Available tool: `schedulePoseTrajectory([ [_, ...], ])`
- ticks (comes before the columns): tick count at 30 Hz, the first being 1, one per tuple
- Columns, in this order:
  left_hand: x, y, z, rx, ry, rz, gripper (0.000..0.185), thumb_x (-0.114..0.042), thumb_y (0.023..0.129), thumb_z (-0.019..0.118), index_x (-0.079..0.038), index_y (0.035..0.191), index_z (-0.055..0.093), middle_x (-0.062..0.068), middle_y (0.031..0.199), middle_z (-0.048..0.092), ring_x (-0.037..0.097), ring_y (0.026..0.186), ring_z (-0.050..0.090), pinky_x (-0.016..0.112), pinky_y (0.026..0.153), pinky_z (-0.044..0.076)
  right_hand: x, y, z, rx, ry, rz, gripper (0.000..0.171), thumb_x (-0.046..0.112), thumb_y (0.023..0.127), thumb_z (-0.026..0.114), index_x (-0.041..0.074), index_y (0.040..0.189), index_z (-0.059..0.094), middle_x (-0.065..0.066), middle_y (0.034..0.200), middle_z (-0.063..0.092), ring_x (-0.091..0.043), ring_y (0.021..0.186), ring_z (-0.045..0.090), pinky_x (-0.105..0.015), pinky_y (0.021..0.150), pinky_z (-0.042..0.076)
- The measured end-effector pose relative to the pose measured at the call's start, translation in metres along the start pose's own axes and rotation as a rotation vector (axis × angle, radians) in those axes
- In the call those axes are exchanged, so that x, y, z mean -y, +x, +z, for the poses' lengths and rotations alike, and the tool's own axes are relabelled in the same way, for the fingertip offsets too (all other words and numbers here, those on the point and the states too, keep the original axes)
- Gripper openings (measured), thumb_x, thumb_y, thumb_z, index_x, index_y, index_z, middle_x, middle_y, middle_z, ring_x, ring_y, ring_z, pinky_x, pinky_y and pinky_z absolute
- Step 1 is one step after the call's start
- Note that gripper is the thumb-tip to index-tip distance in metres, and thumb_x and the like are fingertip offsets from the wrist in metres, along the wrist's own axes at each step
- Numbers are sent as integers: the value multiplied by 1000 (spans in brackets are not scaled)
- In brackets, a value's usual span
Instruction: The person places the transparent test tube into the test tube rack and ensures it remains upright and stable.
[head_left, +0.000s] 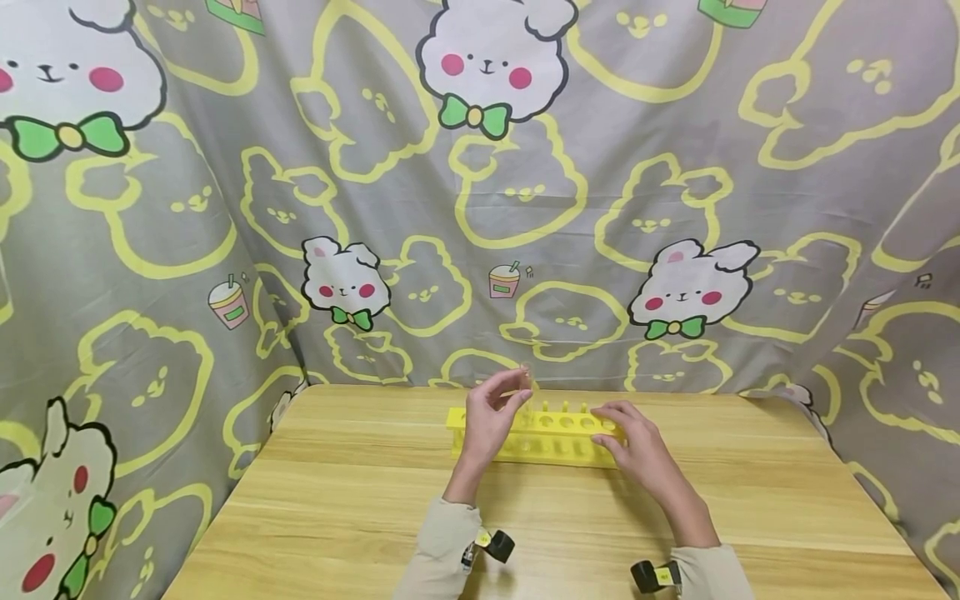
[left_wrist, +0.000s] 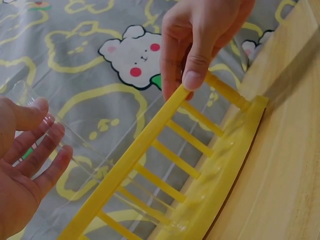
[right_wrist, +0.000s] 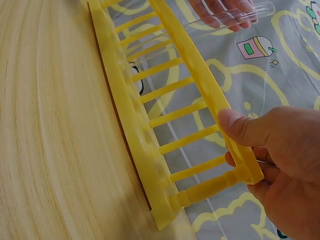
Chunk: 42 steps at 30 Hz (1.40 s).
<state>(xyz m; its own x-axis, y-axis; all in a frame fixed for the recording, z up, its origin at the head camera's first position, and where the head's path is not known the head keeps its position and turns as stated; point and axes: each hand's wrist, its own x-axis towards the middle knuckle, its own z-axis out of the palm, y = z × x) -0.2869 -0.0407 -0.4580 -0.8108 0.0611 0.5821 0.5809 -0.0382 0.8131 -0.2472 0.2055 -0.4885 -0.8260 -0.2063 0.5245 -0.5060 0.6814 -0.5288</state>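
Rack [head_left: 558,437] sits on desk [head_left: 345,508]; left hand [head_left: 491,417] pinches tube [head_left: 527,392] above its left end, right hand [head_left: 633,437] grips its right end.

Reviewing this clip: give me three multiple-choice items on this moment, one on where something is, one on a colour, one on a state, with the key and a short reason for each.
1. Where does the right hand rest?
A. On the right end of the rack's top rail
B. Flat on the table, apart from the rack
C. On the cloth backdrop

2. What colour is the test tube rack?
A. Blue
B. Yellow
C. White

3. What is the state of the clear test tube?
A. Lying flat on the table
B. Pinched at its top by the left hand, its lower part passing down through the rack
C. Standing alone, untouched

Key: 1 A, the right wrist view shows thumb and fingers on the rail's end. 2 B, yellow in every view. 3 B, the left wrist view shows fingers on the tube, which passes through the rail.
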Motion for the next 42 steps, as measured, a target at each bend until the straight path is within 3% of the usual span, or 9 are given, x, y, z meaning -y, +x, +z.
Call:
schedulePoseTrajectory([
  [8,-1,-1,-2,-2,4,-29,27,2,92,75,4,118,72,29,116,70,34,103,71,26,83,60,0,0,0,-2,4,3,40,-2,85,81,-3,122,70,-14,117,65,-35,108,66,-50,89,57],
  [15,-1,-1,-2,2,6,-24,28,-2,93,75,5,119,71,24,116,72,37,104,71,25,83,59,1,0,0,-2,9,6,39,-2,85,81,-3,123,69,-14,118,65,-35,108,66,-50,90,57],
  [23,0,-1,-1,9,24,-39,28,6,93,72,11,120,68,31,117,69,43,106,69,25,82,59,0,0,0,3,5,14,40,-1,85,81,-3,123,70,-14,118,65,-34,108,66,-50,89,57],
  [30,-27,-1,0,8,21,-37,28,10,91,71,17,117,66,33,114,68,46,104,68,31,83,60,2,0,-1,1,4,11,39,-2,85,81,-3,122,70,-14,118,65,-35,108,66,-50,89,57],
  [32,-24,0,0,12,18,-40,28,10,91,71,17,118,66,34,115,68,47,105,68,28,83,60,3,1,-2,1,4,9,39,-2,85,81,-4,122,69,-15,118,65,-35,109,66,-50,90,57],
  [37,0,1,-2,19,3,-50,30,6,92,71,12,121,67,31,119,68,44,108,68,21,83,58,2,0,-1,-3,5,5,39,-2,85,81,-4,122,69,-15,117,65,-36,109,66,-51,90,57],
  [42,3,0,-2,20,-9,-40,29,1,93,73,6,122,70,23,117,71,37,108,70,23,84,59,1,0,-1,-3,1,1,40,-1,84,81,-4,122,69,-15,117,65,-36,109,65,-51,91,57],
])
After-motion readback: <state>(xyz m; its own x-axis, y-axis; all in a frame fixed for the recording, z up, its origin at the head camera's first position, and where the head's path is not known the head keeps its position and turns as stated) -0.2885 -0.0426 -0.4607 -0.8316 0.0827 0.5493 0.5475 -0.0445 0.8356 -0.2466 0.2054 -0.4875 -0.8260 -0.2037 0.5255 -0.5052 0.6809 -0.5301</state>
